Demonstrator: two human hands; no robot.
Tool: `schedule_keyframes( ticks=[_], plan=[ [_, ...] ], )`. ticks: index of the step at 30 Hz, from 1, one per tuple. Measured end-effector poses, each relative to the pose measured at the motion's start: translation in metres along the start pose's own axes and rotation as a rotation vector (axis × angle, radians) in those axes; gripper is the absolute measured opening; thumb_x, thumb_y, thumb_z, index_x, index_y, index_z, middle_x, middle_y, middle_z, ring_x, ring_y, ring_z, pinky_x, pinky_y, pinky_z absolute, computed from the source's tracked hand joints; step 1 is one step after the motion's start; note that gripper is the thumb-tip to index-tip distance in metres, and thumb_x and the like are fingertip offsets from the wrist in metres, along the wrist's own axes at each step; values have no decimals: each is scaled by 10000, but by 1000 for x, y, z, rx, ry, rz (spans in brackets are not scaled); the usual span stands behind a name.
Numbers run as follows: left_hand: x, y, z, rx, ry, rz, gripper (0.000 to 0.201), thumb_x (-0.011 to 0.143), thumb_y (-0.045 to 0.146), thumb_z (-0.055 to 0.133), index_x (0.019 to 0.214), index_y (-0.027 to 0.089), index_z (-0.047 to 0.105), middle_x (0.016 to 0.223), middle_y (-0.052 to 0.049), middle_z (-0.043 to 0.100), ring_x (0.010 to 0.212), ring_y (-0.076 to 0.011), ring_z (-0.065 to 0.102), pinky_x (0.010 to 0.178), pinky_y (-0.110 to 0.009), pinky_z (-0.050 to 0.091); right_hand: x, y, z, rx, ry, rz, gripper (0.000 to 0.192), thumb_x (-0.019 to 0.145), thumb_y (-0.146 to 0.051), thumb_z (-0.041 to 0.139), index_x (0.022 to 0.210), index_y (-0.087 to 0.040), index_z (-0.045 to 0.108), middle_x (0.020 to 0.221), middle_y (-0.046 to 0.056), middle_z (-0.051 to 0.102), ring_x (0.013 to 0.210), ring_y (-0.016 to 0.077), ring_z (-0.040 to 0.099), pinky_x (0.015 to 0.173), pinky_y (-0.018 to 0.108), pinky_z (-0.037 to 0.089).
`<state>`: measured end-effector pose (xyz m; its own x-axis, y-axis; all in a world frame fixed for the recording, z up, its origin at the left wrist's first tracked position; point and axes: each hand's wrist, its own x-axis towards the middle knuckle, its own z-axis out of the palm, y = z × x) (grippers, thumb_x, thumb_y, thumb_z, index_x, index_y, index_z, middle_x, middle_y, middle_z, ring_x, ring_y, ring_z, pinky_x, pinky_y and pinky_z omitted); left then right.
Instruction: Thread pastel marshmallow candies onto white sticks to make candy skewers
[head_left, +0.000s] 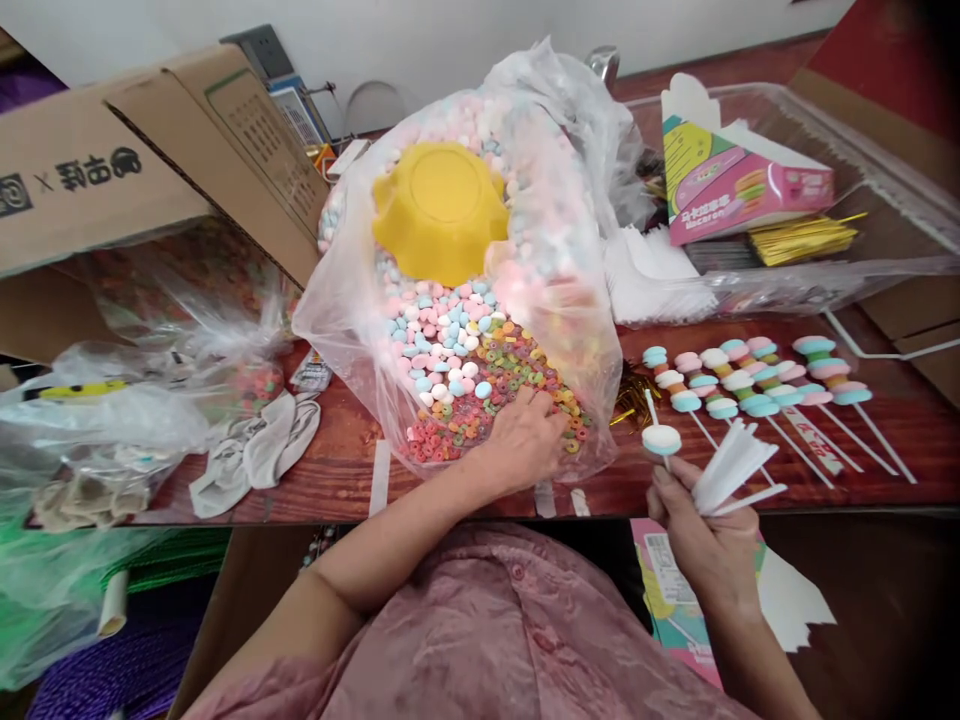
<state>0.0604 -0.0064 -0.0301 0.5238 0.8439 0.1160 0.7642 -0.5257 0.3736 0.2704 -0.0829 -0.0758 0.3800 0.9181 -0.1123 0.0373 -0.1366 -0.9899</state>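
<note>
My left hand rests among ring-shaped gummies at the front of a clear plastic bag. Its fingers are curled downward, and whatever they pinch is hidden. Behind the rings lie pink, blue and white marshmallow candies, with a yellow scalloped bowl upside down on them. Over the table's front edge, my right hand is closed on a fan of white sticks. Thumb and finger of that hand also pinch one upright stick, threaded through a blue-and-white marshmallow.
Several finished candy skewers lie in a row at the right. Behind them stands a clear tray with a pink Macaron box and gold twist ties. A cardboard box and grey gloves occupy the left.
</note>
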Motion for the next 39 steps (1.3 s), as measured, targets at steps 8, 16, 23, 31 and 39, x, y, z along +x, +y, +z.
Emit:
schedule_keyframes(
  ticks=[8, 16, 23, 31, 39],
  plan=[
    [-8, 0, -11, 209, -170, -48, 214, 917, 279, 582, 1051, 178, 715, 1053, -122, 599, 1040, -287, 506, 868, -424, 491, -6, 9, -8, -90, -202, -45, 352, 899, -490, 648, 709, -194, 628, 547, -36, 474, 527, 109, 435, 522, 256, 375],
    [-13, -9, -9, 232, -138, -3, 177, 922, 242, 551, 965, 152, 697, 1039, -117, 612, 990, -267, 493, 872, -424, 459, -2, 11, -12, -146, -273, -128, 334, 892, -512, 636, 817, -194, 704, 540, -32, 488, 502, 125, 455, 501, 263, 393],
    [-24, -16, -16, 185, 59, 0, 183, 924, 261, 541, 874, 155, 682, 1070, -110, 643, 994, -254, 506, 853, -412, 453, -5, 7, -11, -241, -281, -236, 305, 945, -420, 570, 727, -213, 616, 563, -36, 479, 524, 125, 462, 545, 270, 398],
    [-30, -8, -3, -38, 119, 23, 195, 945, 229, 534, 842, 150, 680, 932, -108, 691, 910, -233, 579, 833, -401, 465, 0, -2, -12, -433, -469, -575, 323, 891, -196, 516, 1095, -232, 764, 888, 42, 779, 739, 185, 735, 690, 262, 576],
    [-40, 1, -16, -597, 301, -48, 177, 935, 236, 589, 812, 150, 683, 825, -69, 703, 766, -151, 631, 725, -284, 494, 2, -17, -8, -528, -603, -515, 409, 898, -169, 446, 1135, -225, 774, 1011, 53, 795, 813, 194, 774, 720, 247, 593]
  ],
)
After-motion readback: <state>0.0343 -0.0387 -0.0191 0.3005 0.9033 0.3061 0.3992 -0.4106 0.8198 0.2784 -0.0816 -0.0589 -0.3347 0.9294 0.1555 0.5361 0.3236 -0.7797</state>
